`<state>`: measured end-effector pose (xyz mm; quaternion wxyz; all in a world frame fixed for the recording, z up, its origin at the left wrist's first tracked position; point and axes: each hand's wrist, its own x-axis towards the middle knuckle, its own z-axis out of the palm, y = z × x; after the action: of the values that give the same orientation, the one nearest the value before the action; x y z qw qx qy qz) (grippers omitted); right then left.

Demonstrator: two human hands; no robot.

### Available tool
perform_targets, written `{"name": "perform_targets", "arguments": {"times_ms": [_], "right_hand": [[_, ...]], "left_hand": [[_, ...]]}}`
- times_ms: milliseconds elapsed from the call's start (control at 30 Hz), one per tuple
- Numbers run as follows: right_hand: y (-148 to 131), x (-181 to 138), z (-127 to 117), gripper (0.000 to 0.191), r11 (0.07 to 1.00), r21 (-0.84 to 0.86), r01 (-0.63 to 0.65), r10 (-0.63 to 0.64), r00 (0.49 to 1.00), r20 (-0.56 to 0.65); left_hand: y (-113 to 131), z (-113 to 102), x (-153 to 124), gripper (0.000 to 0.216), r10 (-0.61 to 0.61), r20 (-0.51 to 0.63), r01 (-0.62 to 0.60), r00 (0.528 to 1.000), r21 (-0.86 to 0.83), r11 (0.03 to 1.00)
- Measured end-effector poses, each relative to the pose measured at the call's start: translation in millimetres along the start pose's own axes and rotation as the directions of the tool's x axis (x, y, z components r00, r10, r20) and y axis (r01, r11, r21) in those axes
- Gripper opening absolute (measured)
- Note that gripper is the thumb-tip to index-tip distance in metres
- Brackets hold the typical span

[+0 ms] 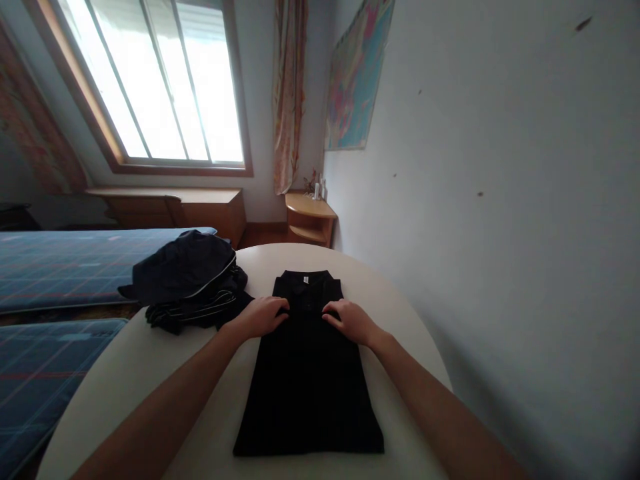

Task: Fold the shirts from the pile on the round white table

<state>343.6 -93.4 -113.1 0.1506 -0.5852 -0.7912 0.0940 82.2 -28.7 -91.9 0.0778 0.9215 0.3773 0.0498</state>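
A black collared shirt [309,387] lies lengthwise on the white round table [400,313], its sides folded in to a narrow panel. The collar, with a small white label inside, points away from me. My left hand [261,316] is at the shirt's upper left, thumb and fingers closed on the fabric below the collar. Opposite it, my right hand [351,319] pinches the cloth at the upper right in the same way. The fabric between the fingertips is too dark to make out in detail.
A heap of dark clothes [185,277] with white piping sits at the table's left edge, close to my left hand. Plaid mattresses [75,267] lie beyond it. A wall [525,267] stands to the right, and a wooden corner shelf [311,207] is behind the table.
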Motion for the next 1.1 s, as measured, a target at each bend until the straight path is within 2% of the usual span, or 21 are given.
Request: {"name": "perform_targets", "arguments": {"times_ms": [67, 167, 333, 500, 633, 733, 800, 900, 1033, 1100], "right_hand": [[0, -7, 0, 0.022, 1.000, 0.028, 0.003, -0.003, 1.000, 0.004], [-8, -24, -8, 0.021, 0.998, 0.050, 0.032, -0.036, 0.996, 0.082], [-29, -56, -20, 0.023, 0.994, 0.073, 0.080, -0.094, 0.971, 0.219], [-37, -70, -29, 0.021, 0.992, 0.086, 0.088, -0.106, 0.967, 0.232], [-31, -59, -49, 0.022, 0.981, 0.151, 0.119, -0.146, 0.972, 0.186], [-23, -39, -66, 0.023, 0.982, 0.153, 0.111, -0.120, 0.992, 0.048], [-17, -22, -74, 0.024, 0.982, 0.150, 0.114, -0.106, 0.993, -0.061], [-7, 1, -74, 0.022, 0.986, 0.126, 0.109, -0.094, 0.989, -0.118], [6, 18, -60, 0.019, 0.989, 0.131, 0.065, -0.062, 0.998, -0.026], [13, 23, -57, 0.019, 0.981, 0.182, 0.062, -0.055, 0.998, -0.042]], "left_hand": [[0, 0, -9, 0.017, 0.024, 0.013, -0.024, 1.000, -0.009, 1.000], [8, -4, -29, 0.016, 0.078, 0.070, -0.075, 0.995, -0.047, 0.996], [33, -6, -63, 0.016, 0.146, 0.159, -0.132, 0.976, -0.098, 0.986], [48, -18, -75, 0.013, 0.113, 0.170, -0.103, 0.979, -0.067, 0.992], [40, -47, -68, 0.019, 0.106, 0.104, -0.095, 0.989, -0.103, 0.990], [28, -70, -51, 0.025, 0.056, 0.001, -0.055, 0.998, -0.089, 0.995], [19, -76, -36, 0.028, 0.012, -0.071, -0.018, 0.997, -0.093, 0.995], [3, -69, -14, 0.030, -0.029, -0.122, 0.015, 0.992, -0.111, 0.994], [-15, -46, 3, 0.031, -0.022, -0.073, 0.011, 0.997, -0.150, 0.989], [-21, -41, 5, 0.031, 0.002, -0.073, -0.017, 0.997, -0.206, 0.978]]}}
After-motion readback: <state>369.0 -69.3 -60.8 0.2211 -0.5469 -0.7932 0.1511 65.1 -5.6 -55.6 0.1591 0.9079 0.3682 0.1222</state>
